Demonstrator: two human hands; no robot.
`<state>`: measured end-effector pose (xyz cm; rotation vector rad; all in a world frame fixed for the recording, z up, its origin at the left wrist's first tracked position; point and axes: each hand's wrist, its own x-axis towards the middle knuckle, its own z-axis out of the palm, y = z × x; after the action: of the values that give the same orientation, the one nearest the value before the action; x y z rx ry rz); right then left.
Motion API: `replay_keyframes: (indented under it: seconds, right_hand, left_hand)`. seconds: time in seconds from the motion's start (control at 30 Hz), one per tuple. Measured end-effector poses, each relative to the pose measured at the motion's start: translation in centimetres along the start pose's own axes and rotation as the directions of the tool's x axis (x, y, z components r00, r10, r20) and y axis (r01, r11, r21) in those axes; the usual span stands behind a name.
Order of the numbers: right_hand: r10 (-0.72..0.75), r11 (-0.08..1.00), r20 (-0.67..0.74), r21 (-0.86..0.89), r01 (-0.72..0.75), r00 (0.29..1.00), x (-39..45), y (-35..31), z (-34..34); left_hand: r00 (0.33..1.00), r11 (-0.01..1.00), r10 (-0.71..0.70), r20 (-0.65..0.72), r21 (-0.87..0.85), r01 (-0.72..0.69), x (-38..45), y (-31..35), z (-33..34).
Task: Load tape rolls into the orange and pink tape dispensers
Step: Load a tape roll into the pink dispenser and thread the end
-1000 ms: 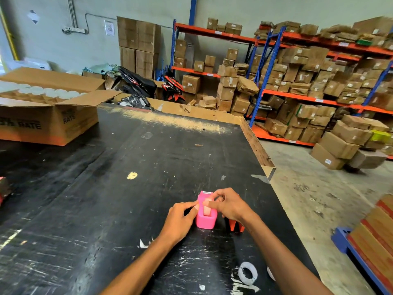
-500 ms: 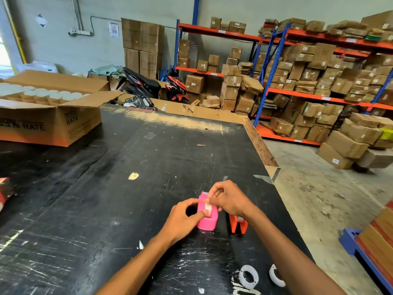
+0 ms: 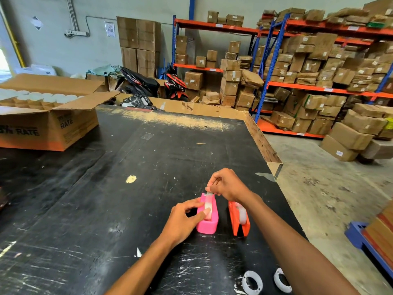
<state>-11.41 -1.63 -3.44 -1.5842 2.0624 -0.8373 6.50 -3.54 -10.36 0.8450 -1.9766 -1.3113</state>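
Pink dispenser (image 3: 207, 218) stands on the black table (image 3: 106, 199), tape roll (image 3: 208, 206) seated inside. Left hand (image 3: 182, 222) grips its side; right hand (image 3: 227, 185) pinches the tape end above it, orange dispenser (image 3: 239, 220) just beside.

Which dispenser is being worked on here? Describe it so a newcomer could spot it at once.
On the black table, near its right edge, two small dispensers stand side by side. It is the pink dispenser, the left one, steadied by the left hand while the right hand pinches tape above it; the orange dispenser stands untouched.

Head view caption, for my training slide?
Left hand steadies pink dispenser; right hand pulls its tape end beside orange dispenser.
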Motion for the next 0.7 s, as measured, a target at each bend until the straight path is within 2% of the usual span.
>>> replay_keyframes:
  seconds: [0.4, 0.57, 0.7]
  right_hand:
    - [0.083, 0.997, 0.161, -0.025, -0.08, 0.983, 3.4, 1.8, 0.4]
    - [0.173, 0.985, 0.238, -0.025, -0.172, 0.956, 4.3, 2.3, 0.9]
    - [0.245, 0.969, 0.267, -0.102, -0.226, 0.932, 4.0, 2.2, 1.0]
  left_hand:
    - [1.0, 0.999, -0.029, -0.007, -0.026, 0.029, 0.3, -0.1, 0.1]
    - [0.999, 0.999, -0.031, -0.009, -0.011, 0.031, 0.3, 0.0, 0.1]
    - [0.999, 0.999, -0.041, -0.012, -0.017, 0.041, 0.1, 0.1, 0.1]
